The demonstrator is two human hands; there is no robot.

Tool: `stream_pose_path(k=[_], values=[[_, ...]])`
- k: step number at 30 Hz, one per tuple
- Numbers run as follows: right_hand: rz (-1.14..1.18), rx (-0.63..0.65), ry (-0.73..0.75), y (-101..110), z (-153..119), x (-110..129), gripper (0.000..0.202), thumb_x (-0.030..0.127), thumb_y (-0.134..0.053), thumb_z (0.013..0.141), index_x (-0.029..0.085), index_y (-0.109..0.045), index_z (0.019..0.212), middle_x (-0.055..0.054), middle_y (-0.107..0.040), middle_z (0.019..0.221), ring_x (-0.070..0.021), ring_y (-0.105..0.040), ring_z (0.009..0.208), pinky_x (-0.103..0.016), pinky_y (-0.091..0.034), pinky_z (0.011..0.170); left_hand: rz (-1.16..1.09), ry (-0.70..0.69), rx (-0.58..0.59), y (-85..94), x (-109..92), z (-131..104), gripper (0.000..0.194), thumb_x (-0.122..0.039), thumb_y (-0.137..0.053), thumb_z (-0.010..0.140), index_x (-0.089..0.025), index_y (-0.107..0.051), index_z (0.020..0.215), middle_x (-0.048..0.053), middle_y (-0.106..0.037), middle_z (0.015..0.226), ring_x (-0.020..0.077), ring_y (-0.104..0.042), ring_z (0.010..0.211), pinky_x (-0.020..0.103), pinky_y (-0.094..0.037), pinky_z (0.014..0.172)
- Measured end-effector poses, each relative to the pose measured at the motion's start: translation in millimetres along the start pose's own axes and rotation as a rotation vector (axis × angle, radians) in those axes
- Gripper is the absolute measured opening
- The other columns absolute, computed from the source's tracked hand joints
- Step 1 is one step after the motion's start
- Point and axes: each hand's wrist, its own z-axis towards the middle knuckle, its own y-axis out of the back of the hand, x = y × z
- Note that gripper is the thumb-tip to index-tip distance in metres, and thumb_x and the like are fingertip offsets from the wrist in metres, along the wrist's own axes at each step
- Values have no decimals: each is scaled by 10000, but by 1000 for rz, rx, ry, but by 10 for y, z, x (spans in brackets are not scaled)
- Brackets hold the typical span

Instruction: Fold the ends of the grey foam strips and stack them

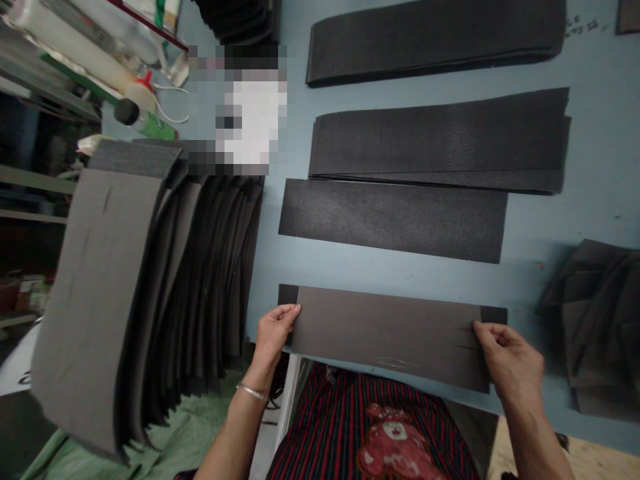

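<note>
A long brown-grey panel (385, 333) with black strips at both ends lies at the table's front edge. My left hand (275, 327) pinches its left end between thumb and fingers, and my right hand (507, 353) pinches its right end. Just beyond the panel, apart from it, lies a single black strip (395, 217). Behind that strip is a fanned stack of black strips (440, 143), its front edge meeting the single strip.
A thicker black stack (435, 40) lies at the back. Many overlapping grey panels (100, 280) hang over the table's left side. More dark pieces (600, 327) are piled at the right. A black-capped bottle (145, 120) lies at back left on the blue table (540, 273).
</note>
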Motion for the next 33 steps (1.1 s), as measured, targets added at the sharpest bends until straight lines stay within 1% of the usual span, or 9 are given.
stream_pose_path(k=[9,13,15,19,22,24,28,30,33], values=[[14,7,36,11,12,-69,473,615,-617,644,171,-694,787,-47,-658,674,-203,-564,620,-301,-388,576,-30,33,0,-25,5,22,456,-518,-770,601,-122,-721,823,17,-667,678,102,-516,581,213,-373,558],[62,1,62,-18,32,-126,458,600,-637,669,162,-699,789,-53,-662,680,-199,-567,625,-295,-387,581,35,22,-11,-38,15,32,481,-550,-738,616,-126,-712,842,26,-672,694,124,-537,598,232,-383,572],[108,-3,76,-38,31,-143,456,595,-648,679,154,-693,789,-57,-660,678,-195,-562,616,-293,-389,581,145,-31,-48,-54,7,19,472,-576,-696,649,-142,-703,835,28,-672,693,144,-549,605,249,-383,577],[206,25,93,-69,25,-160,434,594,-653,695,164,-658,755,-30,-626,639,-172,-526,586,-279,-381,569,654,-158,-253,-97,-33,-23,426,-592,-614,730,-182,-676,829,43,-670,720,214,-595,677,323,-426,658],[246,32,97,-86,25,-174,407,578,-637,731,171,-628,740,-7,-588,612,-155,-494,569,-269,-368,560,848,-465,-368,-186,-39,-71,417,-538,-565,804,-159,-646,958,93,-663,867,258,-606,839,388,-465,790],[259,27,105,-96,17,-187,387,561,-628,754,174,-619,746,-1,-576,615,-152,-484,574,-265,-363,560,839,-726,-305,-316,-28,-149,384,-479,-541,848,-149,-624,1026,118,-648,965,267,-588,959,413,-460,885],[280,15,130,-116,-5,-218,351,529,-617,786,180,-609,751,4,-567,628,-150,-482,590,-260,-363,569,836,-1058,34,-748,4,-425,312,-346,-546,884,-173,-598,1139,126,-626,1161,268,-526,1172,451,-405,1023],[307,15,130,-121,-14,-227,338,518,-620,790,182,-606,758,7,-564,631,-149,-478,590,-259,-364,570,895,-1134,141,-974,21,-569,377,-309,-543,891,-183,-556,1246,135,-564,1313,293,-424,1310,511,-332,1091],[381,36,134,-109,-33,-225,315,497,-623,799,184,-601,769,13,-555,643,-145,-477,604,-258,-368,585,1036,-1138,160,-1192,51,-708,482,-320,-525,899,-184,-483,1359,160,-443,1454,357,-273,1409,638,-219,1112]])
